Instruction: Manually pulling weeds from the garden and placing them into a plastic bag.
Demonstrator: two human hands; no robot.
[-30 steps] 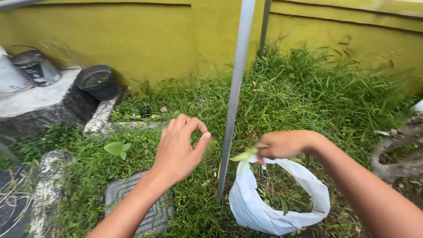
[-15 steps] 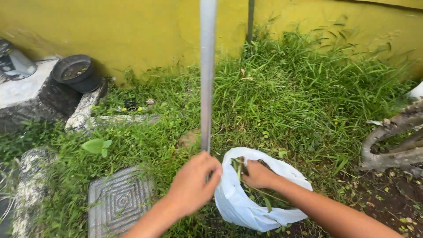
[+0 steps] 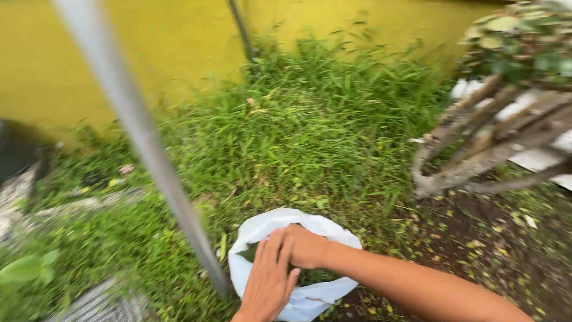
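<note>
The left hand [image 3: 268, 280] has left the pole [image 3: 140, 140]; both hands now press into the white bag [image 3: 262, 229]

left hand [image 3: 269, 279] + right hand [image 3: 304, 245] | over white bag [image 3: 262, 229] | grass [image 3: 310, 137], grey pole [image 3: 143, 143]

Soft even daylight, no harsh shadows, heavy motion blur

We see the plastic bag [image 3: 310, 295] at lower centre on the grass [image 3: 298, 137] | both hands over its mouth, left hand [image 3: 269, 280] lower, right hand [image 3: 304, 245] above | metal pole [image 3: 143, 140] left of bag | wall [image 3: 59, 65] along the top | tree trunks [image 3: 476, 149] upper right.
</note>
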